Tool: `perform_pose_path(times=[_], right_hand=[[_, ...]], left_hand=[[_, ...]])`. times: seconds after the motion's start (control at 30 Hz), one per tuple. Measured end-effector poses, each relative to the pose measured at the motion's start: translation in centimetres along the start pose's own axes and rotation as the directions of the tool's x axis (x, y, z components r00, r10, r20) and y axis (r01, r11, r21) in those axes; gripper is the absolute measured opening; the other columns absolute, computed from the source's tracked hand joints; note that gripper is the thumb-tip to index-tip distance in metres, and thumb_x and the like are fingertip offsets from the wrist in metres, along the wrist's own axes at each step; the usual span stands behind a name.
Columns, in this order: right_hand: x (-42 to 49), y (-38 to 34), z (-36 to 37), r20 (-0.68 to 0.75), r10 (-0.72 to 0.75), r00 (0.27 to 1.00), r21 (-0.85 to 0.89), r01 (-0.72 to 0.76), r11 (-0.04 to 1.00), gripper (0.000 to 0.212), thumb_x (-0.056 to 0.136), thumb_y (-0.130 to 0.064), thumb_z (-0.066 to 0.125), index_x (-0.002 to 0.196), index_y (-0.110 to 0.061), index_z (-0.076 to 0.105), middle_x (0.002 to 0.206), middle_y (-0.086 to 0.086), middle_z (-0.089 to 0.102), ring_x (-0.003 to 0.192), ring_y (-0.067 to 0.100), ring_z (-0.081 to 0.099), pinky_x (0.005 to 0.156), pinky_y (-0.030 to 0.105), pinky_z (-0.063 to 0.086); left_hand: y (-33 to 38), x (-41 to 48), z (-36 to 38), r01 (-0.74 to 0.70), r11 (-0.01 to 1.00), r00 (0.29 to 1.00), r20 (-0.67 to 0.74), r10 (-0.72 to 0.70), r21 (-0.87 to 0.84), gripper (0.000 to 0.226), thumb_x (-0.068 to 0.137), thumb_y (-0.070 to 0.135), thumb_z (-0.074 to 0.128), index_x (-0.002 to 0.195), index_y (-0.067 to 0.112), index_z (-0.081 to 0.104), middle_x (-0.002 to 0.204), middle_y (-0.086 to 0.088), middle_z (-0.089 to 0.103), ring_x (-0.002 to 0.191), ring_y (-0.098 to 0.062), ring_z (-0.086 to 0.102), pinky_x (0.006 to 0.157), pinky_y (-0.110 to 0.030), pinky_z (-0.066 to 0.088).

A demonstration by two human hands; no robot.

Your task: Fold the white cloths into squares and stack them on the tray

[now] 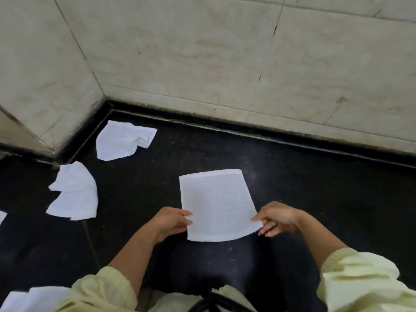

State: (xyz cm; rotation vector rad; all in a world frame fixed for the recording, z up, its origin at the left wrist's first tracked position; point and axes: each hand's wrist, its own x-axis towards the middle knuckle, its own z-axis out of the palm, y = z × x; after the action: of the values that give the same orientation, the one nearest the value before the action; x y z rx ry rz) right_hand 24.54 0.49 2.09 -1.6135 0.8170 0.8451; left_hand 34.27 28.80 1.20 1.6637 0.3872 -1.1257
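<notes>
A flat folded white cloth (219,204) lies on the black floor (315,188), its near corners pinched by the left hand (172,222) and right hand (278,218). Crumpled cloths (74,192) lie well left.

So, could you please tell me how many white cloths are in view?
5: one held in both hands, two crumpled left, one bottom-left, a sliver at the left edge. More may lie out of frame.

Left hand (172,222) and right hand (278,219) pinch a flat white cloth (217,204) over the dark floor (315,199).
</notes>
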Motion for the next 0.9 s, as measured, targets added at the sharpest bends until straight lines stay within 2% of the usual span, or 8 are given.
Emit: perform_pose_path(times=[0.13,0.27,0.4,0.53,0.67,0.73,0.8,0.9], right_hand=[[0.4,0.7,0.3,-0.007,0.020,1.000,-0.031,-0.020,0.999,0.013,0.088,-0.011,0.063,0.091,0.000,0.069,0.079,0.012,0.074,0.071,0.020,0.071,0.061,0.027,0.055],[0.7,0.3,0.0,-0.113,-0.038,0.993,0.044,0.043,0.998,0.012,0.086,-0.002,0.062,0.098,-0.001,0.065,0.084,0.019,0.075,0.068,0.022,0.073,0.058,0.026,0.057],[1.1,-0.5,-0.4,-0.174,-0.086,0.981,0.222,0.124,0.967,0.027,0.086,0.003,0.053,0.110,-0.009,0.060,0.082,0.022,0.074,0.065,0.025,0.073,0.052,0.024,0.055],[2.0,-1.7,-0.8,-0.168,-0.090,0.982,0.420,0.154,0.895,0.023,0.091,-0.002,0.048,0.105,0.007,0.063,0.087,0.021,0.074,0.075,0.026,0.074,0.058,0.027,0.058],[3.1,-3.2,-1.2,-0.172,-0.091,0.981,0.586,0.176,0.791,0.023,0.090,-0.002,0.039,0.100,0.004,0.059,0.098,0.022,0.073,0.089,0.029,0.072,0.070,0.032,0.060],[3.9,-3.9,-1.4,-0.216,-0.106,0.971,0.553,0.211,0.806,0.019,0.089,0.004,0.043,0.096,0.003,0.061,0.100,0.020,0.073,0.090,0.028,0.072,0.074,0.031,0.058],[4.6,-4.5,-1.4,-0.270,-0.117,0.956,0.443,0.231,0.866,0.014,0.089,0.002,0.053,0.095,0.005,0.065,0.094,0.018,0.074,0.085,0.026,0.073,0.070,0.028,0.057],[5.6,-5.3,-1.6,-0.346,-0.142,0.928,0.288,0.249,0.925,0.008,0.084,-0.004,0.065,0.088,0.001,0.070,0.075,0.013,0.071,0.061,0.019,0.064,0.055,0.023,0.048]], left_hand=[[-1.2,0.0,-0.3,0.066,0.989,0.997,0.017,-0.069,0.129,0.021,0.088,0.000,0.063,0.105,0.012,0.069,0.103,-0.007,0.067,0.092,-0.021,0.066,0.068,-0.029,0.056],[-1.6,-0.1,-0.9,0.099,0.983,0.982,0.145,-0.122,0.154,0.023,0.086,0.011,0.070,0.109,0.012,0.069,0.108,-0.013,0.070,0.098,-0.027,0.069,0.076,-0.035,0.059],[-1.1,0.2,-1.0,0.097,0.994,0.988,0.126,-0.090,-0.047,0.030,0.081,0.012,0.073,0.110,0.005,0.069,0.106,-0.014,0.072,0.098,-0.026,0.069,0.081,-0.037,0.058],[-0.3,0.5,-1.5,0.062,0.947,0.996,0.080,-0.039,-0.315,0.028,0.089,0.007,0.051,0.104,-0.002,0.072,0.107,-0.019,0.071,0.101,-0.029,0.069,0.086,-0.042,0.056],[0.6,1.4,-1.7,0.003,0.888,1.000,0.018,0.006,-0.460,0.030,0.089,-0.007,0.043,0.114,-0.003,0.059,0.108,-0.018,0.071,0.101,-0.029,0.069,0.085,-0.040,0.055],[1.0,1.8,-1.7,-0.024,0.918,0.999,0.016,0.033,-0.396,0.031,0.087,-0.008,0.053,0.116,0.000,0.058,0.106,-0.014,0.073,0.100,-0.026,0.070,0.082,-0.039,0.056],[1.3,2.1,-1.5,-0.046,0.960,0.999,-0.007,0.046,-0.276,0.027,0.086,0.001,0.065,0.113,0.001,0.063,0.101,-0.011,0.074,0.095,-0.023,0.072,0.077,-0.036,0.058],[2.0,3.1,-1.1,-0.087,0.985,0.989,-0.131,0.067,-0.152,0.025,0.083,0.018,0.074,0.103,0.004,0.071,0.086,-0.007,0.072,0.072,-0.017,0.070,0.067,-0.030,0.058]])
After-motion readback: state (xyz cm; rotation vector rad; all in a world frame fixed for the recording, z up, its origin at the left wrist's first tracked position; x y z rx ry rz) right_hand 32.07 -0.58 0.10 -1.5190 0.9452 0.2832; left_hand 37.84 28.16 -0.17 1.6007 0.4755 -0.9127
